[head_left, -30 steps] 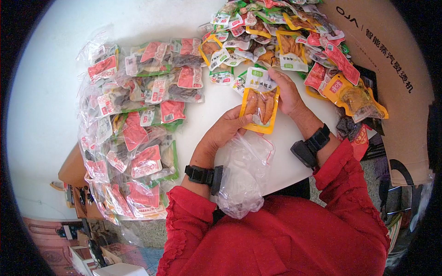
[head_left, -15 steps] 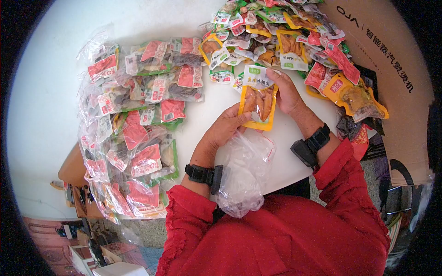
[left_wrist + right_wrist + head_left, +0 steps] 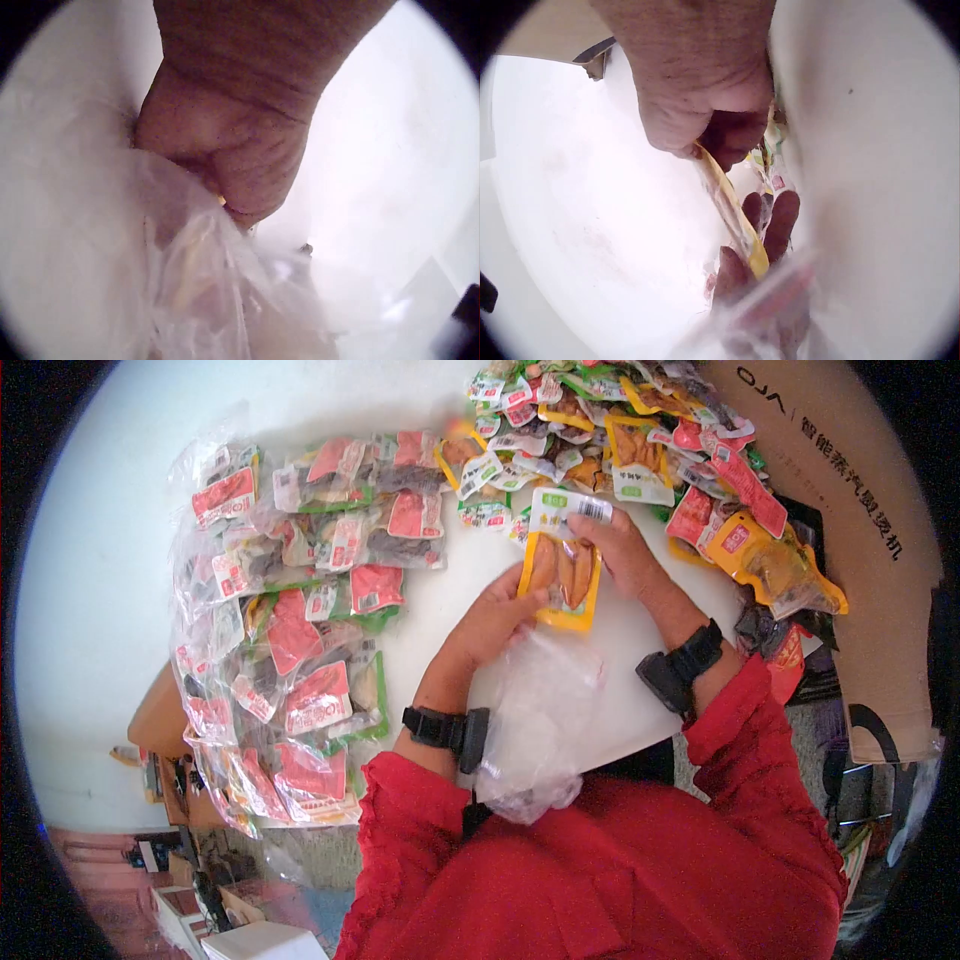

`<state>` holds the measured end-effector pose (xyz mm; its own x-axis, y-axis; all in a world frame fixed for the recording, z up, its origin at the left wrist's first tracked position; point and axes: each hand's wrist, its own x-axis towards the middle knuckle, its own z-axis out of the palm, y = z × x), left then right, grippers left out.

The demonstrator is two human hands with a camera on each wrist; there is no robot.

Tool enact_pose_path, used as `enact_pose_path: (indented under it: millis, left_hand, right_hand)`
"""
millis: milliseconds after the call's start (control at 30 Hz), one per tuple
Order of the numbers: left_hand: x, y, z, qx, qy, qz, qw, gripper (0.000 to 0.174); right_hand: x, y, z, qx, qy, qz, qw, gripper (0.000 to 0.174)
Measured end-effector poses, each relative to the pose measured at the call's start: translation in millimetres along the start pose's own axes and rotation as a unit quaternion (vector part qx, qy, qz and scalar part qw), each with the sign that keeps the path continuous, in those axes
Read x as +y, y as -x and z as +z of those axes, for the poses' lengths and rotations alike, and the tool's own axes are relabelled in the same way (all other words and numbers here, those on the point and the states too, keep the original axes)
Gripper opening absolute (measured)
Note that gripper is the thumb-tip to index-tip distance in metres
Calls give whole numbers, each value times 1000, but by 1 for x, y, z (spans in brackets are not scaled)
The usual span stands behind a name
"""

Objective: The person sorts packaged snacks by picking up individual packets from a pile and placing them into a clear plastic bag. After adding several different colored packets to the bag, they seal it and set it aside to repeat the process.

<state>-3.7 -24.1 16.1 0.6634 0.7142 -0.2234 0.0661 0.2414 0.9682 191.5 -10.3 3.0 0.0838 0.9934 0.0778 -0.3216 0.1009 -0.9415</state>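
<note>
Head overhead, wrists close; head, right share packet [image 3: 563, 575].

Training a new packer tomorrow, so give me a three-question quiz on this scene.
1. Who holds the yellow-edged pouch? A: the left hand alone. B: the right hand alone. C: both hands.
2. True or false: the cardboard box stands on the person's left side.
3. Fill in: the clear plastic bag is gripped by the ___ hand.

Key: 1 C. 2 false, the box is on the person's right. 3 left.
</note>
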Motion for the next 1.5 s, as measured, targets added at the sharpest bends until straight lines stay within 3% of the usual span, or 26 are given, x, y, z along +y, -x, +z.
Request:
enact_pose_path:
  millis: [67,133,233,367,533,667,767,833,867,933,967,1033,1067,1133,1167,1233,1367,1433,1500]
  left_hand:
    - [12,4,3,45,-58,39,997,43]
    - [11,3,2,77,-109,41,990,46]
    - [2,-4,1,207,-200,218,933,38]
    - [9,0,-2,216,-303,242,896,27]
    - [14,10,-1,14,-317,181,931,15]
    - [20,11,2,14,-386,192,902,10]
    - [23,10,11,67,-419,192,885,7]
    - [22,7,14,102,-451,273,844,8]
    - [19,5,13,101,-451,273,844,8]
    - [14,0,11,170,-385,287,860,9]
    - [13,-2,11,169,-385,287,861,9]
    - [13,-5,10,219,-411,340,817,10]
    - [13,-5,9,220,-411,338,817,10]
    - [13,-5,7,237,-437,342,798,10]
    - [13,-6,7,238,-436,340,799,10]
    - [14,-6,8,235,-444,355,788,10]
    - [20,-2,10,235,-468,368,768,11]
    - [23,2,8,182,-429,273,842,13]
    - [24,3,2,169,-361,295,868,17]
  right_hand:
    - [4,-7,-7,-8,88,-39,995,22]
    - [-1,-2,-8,26,100,-8,995,23]
    - [-13,3,-4,24,155,-15,988,28]
    - [-6,0,-3,-1,176,-66,982,28]
    - [-8,3,-2,-34,163,-7,986,29]
    - [-10,4,0,-44,198,5,979,30]
    - [-9,4,3,-79,108,48,990,32]
    - [-13,7,5,-120,126,69,982,33]
    - [-15,9,7,-119,126,69,982,33]
    - [-18,15,8,-223,202,91,949,38]
    - [-10,14,7,-223,202,92,949,38]
    - [1,14,11,-339,131,89,927,36]
    - [-6,17,11,-340,130,91,927,36]
    - [-28,25,8,-452,292,169,826,39]
    - [-30,25,7,-452,291,170,826,39]
    - [-32,21,4,-516,309,71,796,41]
    - [-6,16,0,-512,258,2,819,38]
    - [1,16,6,-357,68,180,914,33]
    - [-6,16,5,-353,96,168,915,30]
